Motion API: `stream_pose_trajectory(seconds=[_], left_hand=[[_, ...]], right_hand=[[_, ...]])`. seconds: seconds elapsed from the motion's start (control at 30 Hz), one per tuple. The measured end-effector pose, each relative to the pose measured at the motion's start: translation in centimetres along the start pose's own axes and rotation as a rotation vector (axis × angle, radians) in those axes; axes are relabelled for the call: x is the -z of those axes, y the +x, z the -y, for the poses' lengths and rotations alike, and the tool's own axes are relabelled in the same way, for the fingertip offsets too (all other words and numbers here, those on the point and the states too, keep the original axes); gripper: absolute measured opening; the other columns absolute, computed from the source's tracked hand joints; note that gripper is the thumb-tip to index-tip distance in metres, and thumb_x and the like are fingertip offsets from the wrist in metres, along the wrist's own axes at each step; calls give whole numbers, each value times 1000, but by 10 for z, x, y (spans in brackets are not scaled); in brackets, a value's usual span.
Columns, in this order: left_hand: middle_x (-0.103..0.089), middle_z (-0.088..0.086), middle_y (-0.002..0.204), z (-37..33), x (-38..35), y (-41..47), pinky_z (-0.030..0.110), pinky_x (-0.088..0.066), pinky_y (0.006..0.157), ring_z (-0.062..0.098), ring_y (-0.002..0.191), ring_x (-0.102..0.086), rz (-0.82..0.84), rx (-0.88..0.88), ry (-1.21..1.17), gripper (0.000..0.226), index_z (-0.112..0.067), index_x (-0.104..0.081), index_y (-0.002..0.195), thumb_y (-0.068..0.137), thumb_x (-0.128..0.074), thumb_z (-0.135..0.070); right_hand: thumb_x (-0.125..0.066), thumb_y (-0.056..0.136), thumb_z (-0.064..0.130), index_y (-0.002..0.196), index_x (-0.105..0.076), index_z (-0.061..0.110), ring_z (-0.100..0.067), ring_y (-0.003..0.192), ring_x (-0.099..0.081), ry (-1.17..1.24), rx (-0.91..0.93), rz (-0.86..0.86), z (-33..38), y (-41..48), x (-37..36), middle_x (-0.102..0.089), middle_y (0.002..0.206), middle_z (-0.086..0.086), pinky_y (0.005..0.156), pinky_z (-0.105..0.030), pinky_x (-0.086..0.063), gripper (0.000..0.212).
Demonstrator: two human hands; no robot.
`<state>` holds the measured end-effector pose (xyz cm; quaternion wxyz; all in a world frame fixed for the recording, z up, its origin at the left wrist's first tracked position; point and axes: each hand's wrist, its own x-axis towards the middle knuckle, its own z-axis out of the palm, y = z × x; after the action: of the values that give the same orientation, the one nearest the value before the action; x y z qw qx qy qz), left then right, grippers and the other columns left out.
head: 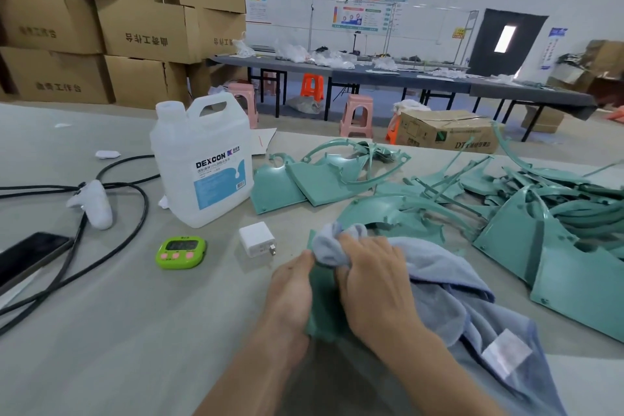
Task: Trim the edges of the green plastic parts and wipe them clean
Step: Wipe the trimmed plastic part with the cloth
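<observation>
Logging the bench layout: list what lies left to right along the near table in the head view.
Phone → white controller → green timer → white charger → left hand holding a green part → right hand gripping the cloth → pile of green parts.

Green part [321, 309] largely under right hand [371, 284] and cloth [442, 284]; phone [28, 257] partly off-frame.

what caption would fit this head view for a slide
Right hand presses a bunched grey-blue cloth onto a green plastic part held by the left hand
</observation>
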<state>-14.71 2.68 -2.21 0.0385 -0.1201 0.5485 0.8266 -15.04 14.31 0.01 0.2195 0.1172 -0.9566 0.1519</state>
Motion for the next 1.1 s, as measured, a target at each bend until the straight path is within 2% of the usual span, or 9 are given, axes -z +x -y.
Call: stream_pose_trajectory(seconds=[0.17,0.27,0.4,0.47,0.63,0.73,0.83,0.97,1.1], left_hand=[[-70,-1,61,3,14,3,23,-56,51,11,53,-67,20,-36,4,30,-10,-61,87,106,-47,-28],[-71,-3,63,3,8,2,23,-56,52,11,55,-67,4,-54,68,32,-12,-66,83,105,-49,-28],[-78,10,90,4,-5,1,39,-55,78,24,79,-71,-75,-91,35,34,-17,-80,81,101,-55,-25],[-78,7,91,6,-5,0,37,-54,79,20,82,-69,-97,-163,73,35,-27,-80,80,102,-52,-26],[-72,-9,71,0,2,9,34,-50,73,17,76,-63,-157,-264,132,45,-24,-76,65,100,-50,-16],[-51,0,67,-2,-5,3,32,-37,61,13,66,-45,-139,-339,226,25,-23,-54,66,89,-50,-31],[-35,-5,60,0,-10,-1,28,-26,51,11,58,-32,-97,-446,315,35,-25,-37,61,94,-48,-26],[-41,-4,61,1,-1,4,25,-30,50,9,57,-37,-151,-480,311,39,-12,-40,64,100,-47,-22],[-33,-12,58,-2,-5,1,24,-25,50,7,56,-30,-107,-543,359,41,-22,-34,61,100,-47,-19]], right_hand=[[-69,54,19,70,-61,27,-15,67,-53,85,276,48,-1,-37,0,-57,65,13,67,-29,-31,19],[-69,67,14,94,-66,29,-20,82,-57,-68,178,46,-2,-25,2,-64,78,10,74,-32,-35,31],[-45,97,18,133,-49,30,-26,109,-51,-220,-26,31,-2,3,1,-63,113,2,85,-38,-33,38],[-42,100,18,129,-49,29,-26,107,-50,-181,-103,11,-1,7,0,-62,111,1,82,-38,-32,32],[-54,91,15,93,-47,24,-27,90,-50,-40,136,111,3,8,-1,-52,87,2,75,-38,-35,11],[-53,93,16,100,-51,20,-32,86,-55,-178,5,48,-12,21,6,-51,80,1,66,-38,-35,8],[-52,93,14,87,-43,18,-29,67,-45,-239,-248,-31,-31,34,13,-47,70,-4,54,-35,-28,12],[-55,90,7,94,-55,11,-31,78,-48,-201,-542,-19,-65,45,28,-63,90,-15,68,-37,-38,6],[-60,89,16,83,-55,21,-30,75,-51,-133,-387,85,-49,42,27,-58,81,-7,69,-35,-38,9]])
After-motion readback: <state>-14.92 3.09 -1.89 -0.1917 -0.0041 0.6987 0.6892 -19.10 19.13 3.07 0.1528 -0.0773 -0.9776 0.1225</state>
